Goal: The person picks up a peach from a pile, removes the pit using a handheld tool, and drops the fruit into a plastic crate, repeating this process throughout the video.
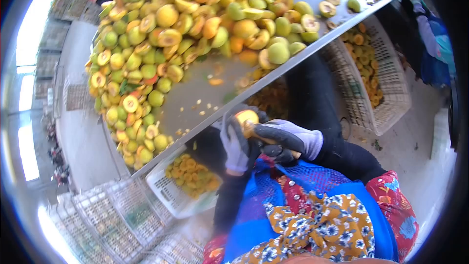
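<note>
Close to my body, just below the table's edge, my gloved left hand [232, 142] is closed around a cut apricot [247, 117] with orange flesh. My right hand [291, 136], in the same grey-and-black kind of glove, is wrapped round a tool with a wooden handle [296, 154]. The handle's end pokes out below the fingers. The tool's working end meets the fruit, but its shape is hidden. Beyond my hands, a large heap of green, yellow and orange apricots [166, 36], many halved with stones showing, covers the metal table [195, 88].
A white crate [386, 78] of fruit halves stands at the right, another crate [161, 186] at the lower left. Stacked crates [112, 215] fill the bottom left. The table's raised metal rim [273, 80] runs diagonally before me. Another person [435, 44] is at the far right.
</note>
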A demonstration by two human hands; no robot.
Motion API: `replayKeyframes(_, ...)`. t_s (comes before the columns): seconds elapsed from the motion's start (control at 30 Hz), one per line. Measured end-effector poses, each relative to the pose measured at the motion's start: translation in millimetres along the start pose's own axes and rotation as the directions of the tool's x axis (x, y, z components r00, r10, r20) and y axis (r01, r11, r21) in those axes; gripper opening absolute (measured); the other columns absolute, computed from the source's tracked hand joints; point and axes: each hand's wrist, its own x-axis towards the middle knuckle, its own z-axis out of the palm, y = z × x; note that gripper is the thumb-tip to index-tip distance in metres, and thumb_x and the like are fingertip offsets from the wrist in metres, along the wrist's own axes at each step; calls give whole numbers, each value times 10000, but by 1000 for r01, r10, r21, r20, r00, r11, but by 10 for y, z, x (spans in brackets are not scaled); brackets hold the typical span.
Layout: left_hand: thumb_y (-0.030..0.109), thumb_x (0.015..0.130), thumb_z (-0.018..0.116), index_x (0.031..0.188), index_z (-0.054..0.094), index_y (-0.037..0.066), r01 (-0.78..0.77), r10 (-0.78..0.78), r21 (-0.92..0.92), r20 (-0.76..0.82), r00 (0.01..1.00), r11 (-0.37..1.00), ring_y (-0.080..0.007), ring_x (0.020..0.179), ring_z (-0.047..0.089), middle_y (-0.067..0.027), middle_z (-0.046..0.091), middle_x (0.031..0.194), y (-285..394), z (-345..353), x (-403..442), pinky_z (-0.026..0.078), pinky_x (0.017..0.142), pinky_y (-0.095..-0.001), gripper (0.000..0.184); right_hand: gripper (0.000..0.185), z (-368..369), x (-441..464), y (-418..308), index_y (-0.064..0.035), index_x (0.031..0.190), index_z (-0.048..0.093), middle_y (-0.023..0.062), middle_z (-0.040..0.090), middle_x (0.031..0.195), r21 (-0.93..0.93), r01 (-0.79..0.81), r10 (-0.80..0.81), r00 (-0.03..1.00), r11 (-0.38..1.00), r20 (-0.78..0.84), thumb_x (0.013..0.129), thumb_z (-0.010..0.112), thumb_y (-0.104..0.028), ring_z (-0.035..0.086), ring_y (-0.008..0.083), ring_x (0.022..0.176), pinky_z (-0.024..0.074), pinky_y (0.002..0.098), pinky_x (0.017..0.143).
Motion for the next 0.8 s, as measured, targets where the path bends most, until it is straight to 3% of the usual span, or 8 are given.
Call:
replayKeyframes(0.13,328,1016,475,1083,585,-5,113,-135,-211,-90,987,971,-200,828,615,-114,636,942,-279,-2,-50,535,751,-345,358,330,-365,88,313,-108,926,605,-28,508,630,547,-336,37,874,767,485,1011,496,-408,493,80,505,382,215,424)
replayKeyframes(0.23,338,1052,346,1141,567,-18,-118,85,402,100,991,908,-298,1035,545,-193,569,1137,-155,82,-39,451,931,-436,428,268,-359,259,527,-109,884,558,-23,465,548,221,204,-225,971,954,75,970,571,-363,419,62,401,336,198,363)
replayKeyframes(0.37,217,895,552,1065,533,45,-314,372,477,-29,928,821,-133,752,583,-44,565,872,-79,585,-108,508,690,-274,242,180,-410,-8,522,-126,990,544,2,510,566,655,-248,-188,834,713,520,966,578,-302,450,56,369,401,159,342)
replayKeyframes(0.47,275,906,515,1081,523,37,-301,466,441,-336,819,846,-199,833,590,-75,559,888,-148,943,-150,501,767,-326,296,193,-351,-11,575,-121,1028,564,11,562,650,612,69,-252,943,788,218,965,588,-302,473,56,387,399,160,332)
replayKeyframes(0.67,522,975,437,1029,552,39,-115,120,52,-673,730,992,-178,815,556,-72,559,874,297,1198,-238,483,754,-321,499,240,-164,102,652,-73,1098,619,0,605,752,312,419,-465,881,853,90,986,583,-283,522,29,530,425,169,453)
replayKeyframes(0.73,573,987,424,1020,563,42,-26,-95,-196,-581,808,980,-176,832,553,-65,562,875,144,869,-177,480,765,-309,550,269,-134,60,616,-57,1092,627,-17,601,766,320,354,-406,907,879,110,993,578,-302,523,13,605,422,164,518)
replayKeyframes(0.77,552,994,435,1028,563,44,110,-197,-527,-111,974,843,-181,850,562,-66,569,885,21,281,-235,487,772,-314,524,284,-130,22,555,-53,1082,627,-25,597,768,342,264,-324,937,902,133,995,574,-318,515,7,630,415,161,538)
replayKeyframes(0.8,494,1001,471,1034,563,45,-156,173,79,-287,942,984,-187,855,574,-68,578,895,-6,102,-246,498,769,-315,459,295,-145,-10,482,-52,1075,627,-32,595,766,122,368,-379,922,922,84,1002,557,-330,498,4,619,404,164,529)
